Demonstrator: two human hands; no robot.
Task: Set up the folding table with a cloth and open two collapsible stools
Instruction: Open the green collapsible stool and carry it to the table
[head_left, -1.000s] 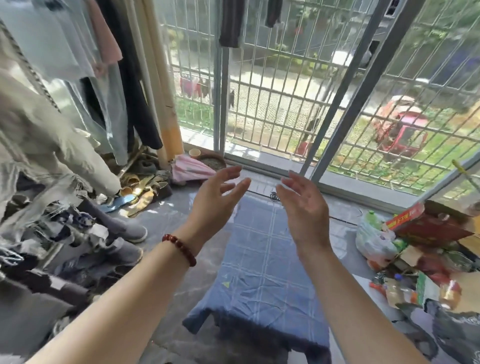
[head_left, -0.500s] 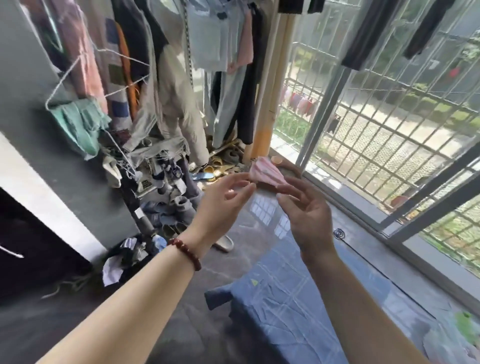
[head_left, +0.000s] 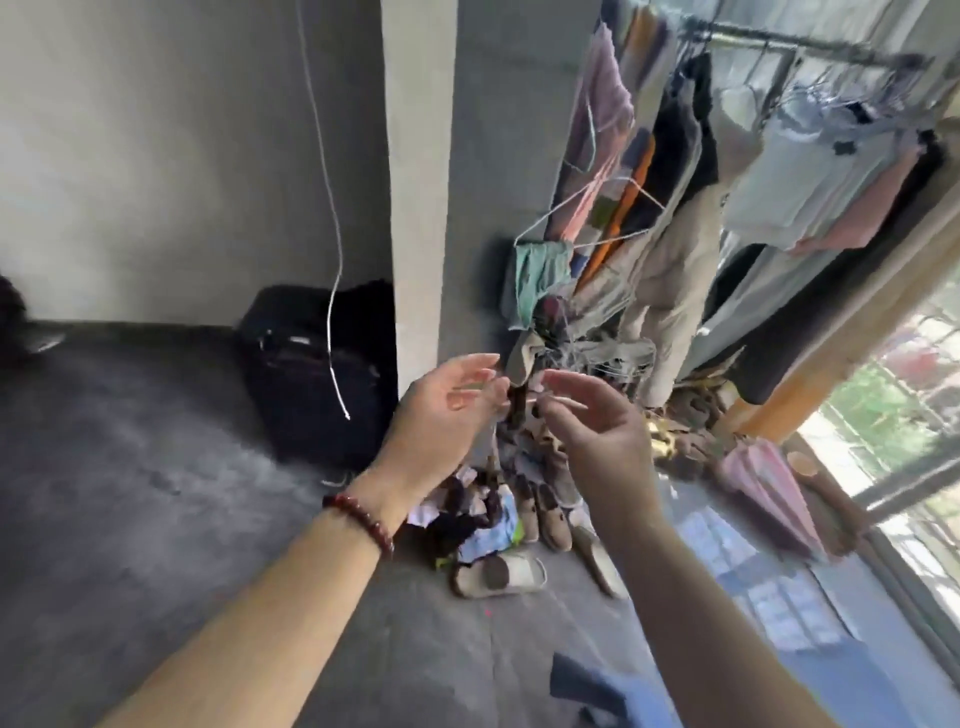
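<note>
Over the floor (head_left: 130, 493), left hand (head_left: 441, 410) and right hand (head_left: 597, 436) hover — fingers (head_left: 569, 380) relaxed.

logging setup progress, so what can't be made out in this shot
Blue cloth: head view, cut off by the bottom edge; the table under it is hidden.
Stools: outside the head view, so folded or open is unknown.
Black suitcase: head view, right side hidden behind the pillar.
Shoes: head view, motion-blurred, partly behind the left hand and right hand.
</note>
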